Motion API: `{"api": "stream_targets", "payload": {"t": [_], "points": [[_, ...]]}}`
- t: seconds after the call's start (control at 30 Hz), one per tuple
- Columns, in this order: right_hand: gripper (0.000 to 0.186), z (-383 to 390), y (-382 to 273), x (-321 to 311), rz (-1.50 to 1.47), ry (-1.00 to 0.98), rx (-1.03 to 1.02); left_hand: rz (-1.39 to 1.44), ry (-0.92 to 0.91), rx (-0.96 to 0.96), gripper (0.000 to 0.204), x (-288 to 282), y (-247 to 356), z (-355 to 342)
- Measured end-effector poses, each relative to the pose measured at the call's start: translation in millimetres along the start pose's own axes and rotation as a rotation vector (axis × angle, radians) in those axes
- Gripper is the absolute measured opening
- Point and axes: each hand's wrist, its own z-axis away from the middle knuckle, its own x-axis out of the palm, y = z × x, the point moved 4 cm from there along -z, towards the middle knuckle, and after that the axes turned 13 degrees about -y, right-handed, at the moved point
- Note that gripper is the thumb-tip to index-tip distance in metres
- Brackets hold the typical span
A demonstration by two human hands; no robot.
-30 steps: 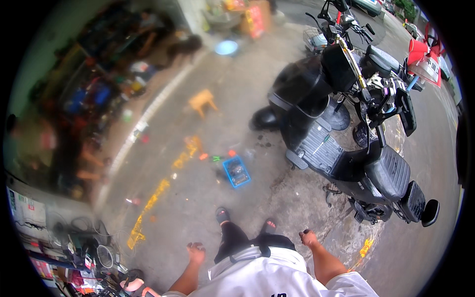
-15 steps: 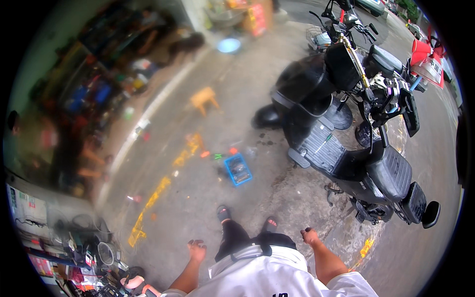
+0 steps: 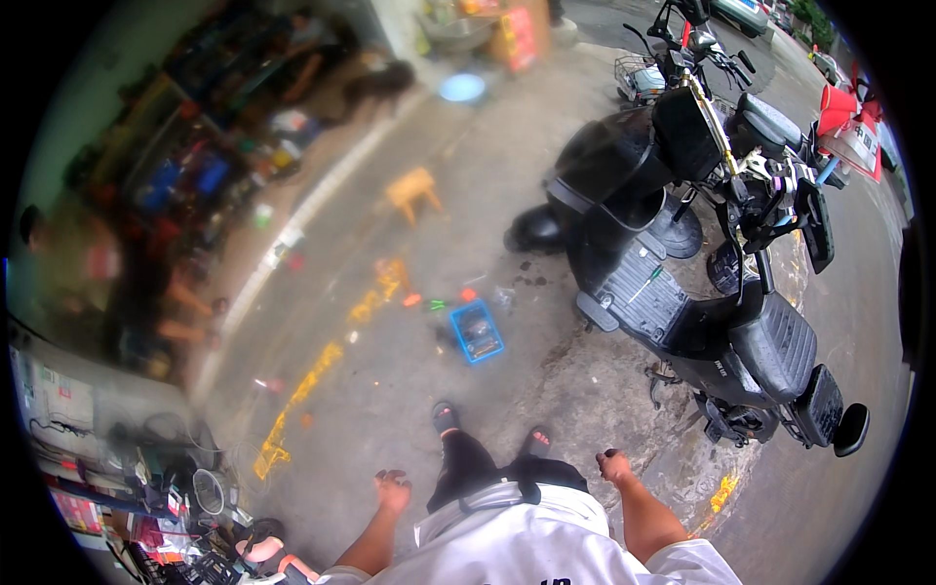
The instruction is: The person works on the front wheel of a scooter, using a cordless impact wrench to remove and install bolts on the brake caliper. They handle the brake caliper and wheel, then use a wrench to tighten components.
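My left hand (image 3: 394, 489) hangs beside my hip with its fingers loosely bent and apart, and I see nothing in it. On the other side my right hand (image 3: 614, 467) hangs in the same way; its fingers are slightly curled, dark at the tips, and no held thing shows. Neither hand touches anything. To the right stands a black electric scooter (image 3: 673, 263), its front bare with wiring exposed. A screwdriver (image 3: 645, 283) with a greenish handle lies on its footboard. Ahead of my feet a blue basket (image 3: 455, 334) of small parts sits on the ground.
Green-handled pliers (image 3: 436, 305) and orange pieces (image 3: 468, 293) lie by the basket. Farther off are a wooden stool (image 3: 413, 192) and a light-blue basin (image 3: 461, 88). A blurred person (image 3: 88, 253) is at the left, beyond a raised kerb. Clutter (image 3: 185, 517) fills the lower left.
The view has shifted slightly, so the scooter, stool and basket appear a little farther right. Both my hands stay hanging at my sides.
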Motion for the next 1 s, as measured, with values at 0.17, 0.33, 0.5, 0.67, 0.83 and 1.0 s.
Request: {"api": "stream_targets", "payload": {"t": [0.17,0.33,0.5,0.67,0.83,1.0], "points": [[0.030,-4,15,1,-0.019,0.007,0.002,0.011,-0.018,-0.011,0.037,4,1,-3],[0.029,-3,22,8,-0.025,0.000,0.013,0.012,-0.035,-0.012,0.037,1,0,-2],[0.027,3,19,7,-0.143,0.032,0.053,0.021,0.049,0.015,0.031,0,6,-3],[0.034,4,-55,-132,-0.251,0.470,-0.246,0.021,0.077,0.013,0.032,-6,-8,-2],[0.035,127,-179,-358,-0.225,1.310,-0.660,0.087,0.089,0.023,0.031,-14,-6,-6],[0.058,157,-256,-418,0.022,1.159,-0.590,0.063,0.106,0.077,0.031,-10,-2,-1]]}}
